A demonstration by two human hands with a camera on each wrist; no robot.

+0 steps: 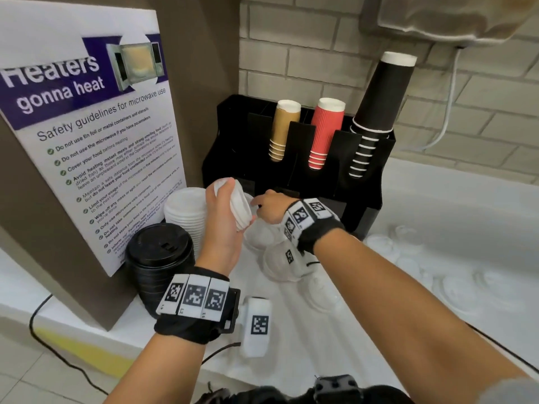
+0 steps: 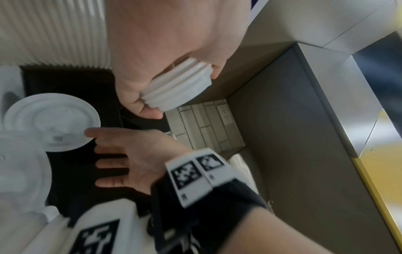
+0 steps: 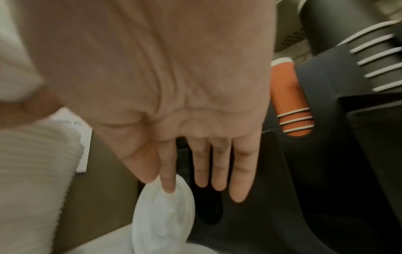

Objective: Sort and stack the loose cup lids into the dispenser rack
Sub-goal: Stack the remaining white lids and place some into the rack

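Pale brick wall behind the white worktop (image 1: 437, 217), black dispenser rack (image 1: 294, 176) at its back edge w/ tan, red & black cup stacks. Left hand (image 1: 224, 217) grips a short stack of white lids (image 1: 237, 205), tilted on edge, just in front of the rack. Right hand (image 1: 272, 207) has fingers straight, thumb & index pinching one white lid (image 3: 163, 218); more loose lids (image 1: 455, 290) lie toward the worktop's right side.

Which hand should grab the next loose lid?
Right. The right hand already pinches a single white lid; the left hand is occupied gripping a small lid stack.
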